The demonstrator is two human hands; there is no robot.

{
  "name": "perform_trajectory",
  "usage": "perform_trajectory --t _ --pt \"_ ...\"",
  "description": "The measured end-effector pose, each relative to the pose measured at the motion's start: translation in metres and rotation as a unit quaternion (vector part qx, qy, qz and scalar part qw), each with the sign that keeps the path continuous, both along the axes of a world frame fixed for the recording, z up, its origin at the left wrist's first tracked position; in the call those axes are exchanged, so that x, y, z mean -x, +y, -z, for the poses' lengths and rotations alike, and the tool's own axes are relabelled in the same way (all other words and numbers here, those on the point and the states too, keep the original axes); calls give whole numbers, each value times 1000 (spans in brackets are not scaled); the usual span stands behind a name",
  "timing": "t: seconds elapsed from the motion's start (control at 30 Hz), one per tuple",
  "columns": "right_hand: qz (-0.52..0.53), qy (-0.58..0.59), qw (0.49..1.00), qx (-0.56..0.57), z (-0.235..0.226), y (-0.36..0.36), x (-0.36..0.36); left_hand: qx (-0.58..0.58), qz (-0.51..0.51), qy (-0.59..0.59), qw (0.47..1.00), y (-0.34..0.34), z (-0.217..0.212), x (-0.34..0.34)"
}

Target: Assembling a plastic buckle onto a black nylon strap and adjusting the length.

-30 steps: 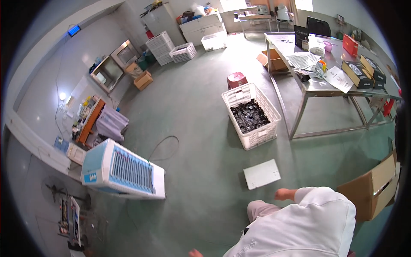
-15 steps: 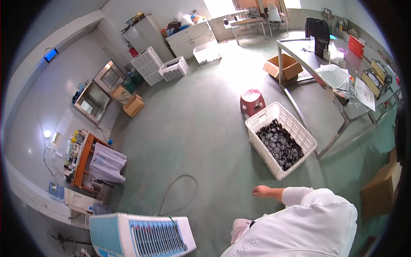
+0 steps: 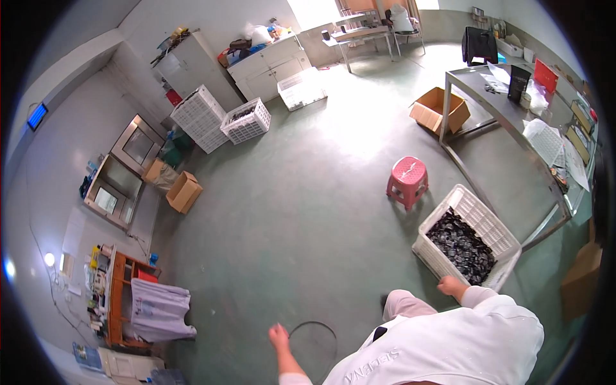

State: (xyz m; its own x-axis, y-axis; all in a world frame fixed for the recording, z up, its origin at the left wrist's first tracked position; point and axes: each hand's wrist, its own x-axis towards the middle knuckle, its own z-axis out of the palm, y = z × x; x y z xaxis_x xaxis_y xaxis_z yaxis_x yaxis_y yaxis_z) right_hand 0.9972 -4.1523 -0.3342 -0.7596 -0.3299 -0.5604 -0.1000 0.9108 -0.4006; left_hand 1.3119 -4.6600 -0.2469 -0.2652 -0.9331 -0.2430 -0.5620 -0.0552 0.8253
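My left hand (image 3: 278,336) hangs over the green floor at the lower middle, beside a dark cable loop (image 3: 324,325). Its fingers look loosely curled, with nothing visible in them. My right hand (image 3: 452,287) is at the near-left side of a white plastic crate (image 3: 428,251); it seems closed and holds nothing I can see. Whether it touches the crate cannot be told. Many small, dark, shiny pieces (image 3: 463,247) lie in the crate. My white sleeves and one bent leg (image 3: 410,305) show below.
A red stool (image 3: 409,181) stands just beyond the crate. To the right is a metal-framed table (image 3: 491,106), with an open carton (image 3: 440,110) by its leg. White crates (image 3: 200,119) are stacked far left, and cartons (image 3: 185,192) line the left wall.
My left hand has come into view at the lower middle. My right hand, the crate and the stool now appear farther right. The cooler with the blue front has left the picture.
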Motion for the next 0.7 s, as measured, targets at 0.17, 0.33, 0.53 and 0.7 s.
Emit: perform_trajectory --t 0.17,0.33,0.53,0.7 --pt "96 -56 986 -123 59 -54 76 107 40 87 990 -155 -22 206" --pt "-74 -38 996 44 47 -270 215 -81 192 -114 971 -197 83 221" --pt "-56 -2 971 234 -61 -573 401 -62 259 -228 937 -272 132 277" --pt "-39 -9 974 222 -15 -691 505 -3 303 -298 905 -440 146 382"
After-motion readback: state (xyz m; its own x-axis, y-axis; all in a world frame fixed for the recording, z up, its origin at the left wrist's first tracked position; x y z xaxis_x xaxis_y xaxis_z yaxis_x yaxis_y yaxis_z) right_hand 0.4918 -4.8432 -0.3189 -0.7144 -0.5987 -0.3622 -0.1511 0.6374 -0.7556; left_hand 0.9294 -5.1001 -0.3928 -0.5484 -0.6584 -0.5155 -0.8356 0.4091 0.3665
